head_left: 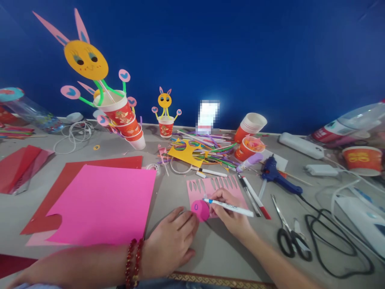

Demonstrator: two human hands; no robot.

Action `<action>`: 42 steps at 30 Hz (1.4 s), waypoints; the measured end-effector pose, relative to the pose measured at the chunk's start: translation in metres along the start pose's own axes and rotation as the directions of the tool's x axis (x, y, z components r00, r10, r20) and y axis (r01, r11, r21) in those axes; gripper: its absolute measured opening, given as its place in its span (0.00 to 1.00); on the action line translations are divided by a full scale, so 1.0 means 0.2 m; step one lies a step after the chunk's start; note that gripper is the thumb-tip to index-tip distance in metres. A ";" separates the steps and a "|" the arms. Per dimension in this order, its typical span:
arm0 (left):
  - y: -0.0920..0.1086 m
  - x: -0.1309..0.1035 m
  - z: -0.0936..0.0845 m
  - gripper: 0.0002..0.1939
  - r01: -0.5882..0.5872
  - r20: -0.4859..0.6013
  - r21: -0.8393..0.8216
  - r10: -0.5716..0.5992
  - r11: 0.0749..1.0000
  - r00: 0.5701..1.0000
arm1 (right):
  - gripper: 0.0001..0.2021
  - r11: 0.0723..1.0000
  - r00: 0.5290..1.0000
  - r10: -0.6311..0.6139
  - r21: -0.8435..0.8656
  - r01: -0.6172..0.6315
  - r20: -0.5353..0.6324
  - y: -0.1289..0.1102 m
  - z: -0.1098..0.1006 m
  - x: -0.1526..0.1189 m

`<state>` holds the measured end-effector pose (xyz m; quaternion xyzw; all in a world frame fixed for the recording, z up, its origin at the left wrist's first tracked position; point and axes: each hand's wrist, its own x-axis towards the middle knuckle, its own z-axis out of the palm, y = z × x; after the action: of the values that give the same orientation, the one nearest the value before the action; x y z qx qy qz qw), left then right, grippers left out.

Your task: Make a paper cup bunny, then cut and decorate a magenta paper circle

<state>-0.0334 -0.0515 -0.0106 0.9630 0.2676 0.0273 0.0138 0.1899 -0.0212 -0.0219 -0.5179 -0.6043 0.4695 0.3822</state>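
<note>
My right hand (233, 218) grips a white marker (236, 208) with its blue tip at a bright pink paper circle (203, 212). A small blue oval outline is drawn on the circle. My left hand (170, 243) lies flat, palm down, its fingertips at the circle's left edge and its thumb apart. Under the circle and my right hand is a light pink paper sheet (240, 196) with several leaf-shaped cutouts. To the right lie a black-and-white pen (250, 196) and a white marker with a red end (255, 196).
Bright pink paper (105, 204) lies over red paper at left. Cup figures with yellow rabbit faces (165, 100) stand behind. Pipe cleaners and straws (216, 144) are heaped mid-table beside yellow cutout paper (186, 154). Scissors (288, 235), a blue glue gun (278, 176) and cables are right.
</note>
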 end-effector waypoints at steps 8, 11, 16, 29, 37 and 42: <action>-0.01 -0.01 0.00 0.25 -0.038 0.016 0.018 0.037 0.999 0.999 | 0.06 0.974 0.985 -0.168 -0.162 0.157 -0.051 0.00 -0.02 -0.01; -0.01 -0.01 0.00 0.25 -0.043 0.015 0.023 0.043 0.999 0.999 | 0.06 0.971 0.986 -0.167 -0.174 0.164 -0.002 -0.01 -0.01 -0.01; -0.01 0.00 0.01 0.25 -0.041 0.008 0.032 0.041 0.999 0.999 | 0.07 0.967 0.987 -0.163 -0.197 0.160 0.002 -0.02 -0.01 -0.01; 0.00 -0.01 0.01 0.23 -0.029 -0.005 0.018 0.029 0.999 1.000 | 0.07 0.956 0.984 -0.171 -0.234 0.178 0.050 -0.01 -0.01 0.00; 0.00 -0.01 0.01 0.23 -0.030 -0.013 0.025 0.031 0.999 0.999 | 0.07 0.955 0.984 -0.171 -0.237 0.179 0.052 -0.01 -0.01 0.00; 0.00 0.00 0.00 0.24 -0.022 0.004 0.024 0.022 0.999 1.000 | 0.06 0.952 0.984 -0.169 -0.247 0.180 0.064 -0.01 -0.01 0.00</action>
<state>-0.0346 -0.0513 -0.0103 0.9661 0.2572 0.0223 0.0022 0.1915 -0.0199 -0.0188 -0.4969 -0.7103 0.3641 0.3406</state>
